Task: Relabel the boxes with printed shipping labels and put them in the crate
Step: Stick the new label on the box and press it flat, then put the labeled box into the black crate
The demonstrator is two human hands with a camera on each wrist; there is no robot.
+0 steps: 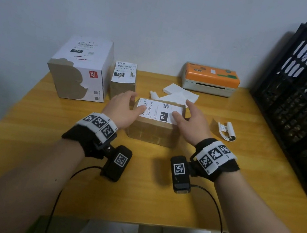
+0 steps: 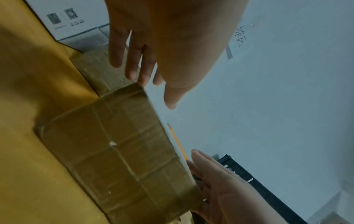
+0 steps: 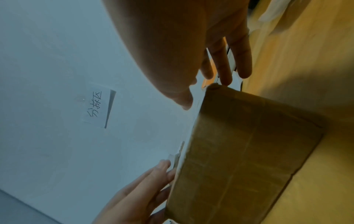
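A brown cardboard box (image 1: pixel 152 131) stands mid-table with a white shipping label (image 1: pixel 159 111) marked 032 on its top. My left hand (image 1: pixel 128 107) is at the box's left top edge, fingers straight, thumb lying on the label's left end. My right hand (image 1: pixel 188 115) mirrors it on the right, thumb on the label's right end. From the left wrist, the box (image 2: pixel 114 151) shows its taped side, with the left fingers (image 2: pixel 134 60) spread past its far corner. From the right wrist, the box (image 3: pixel 245 151) lies under the straight right fingers (image 3: pixel 226 63).
A big white box (image 1: pixel 81 68) and a small labelled brown box (image 1: pixel 123 82) stand at the back left. An orange-topped label printer (image 1: pixel 210 79) sits against the wall. Label backing sheets (image 1: pixel 181 95) and a curled strip (image 1: pixel 228 130) lie nearby. A black crate (image 1: pixel 304 106) fills the right side.
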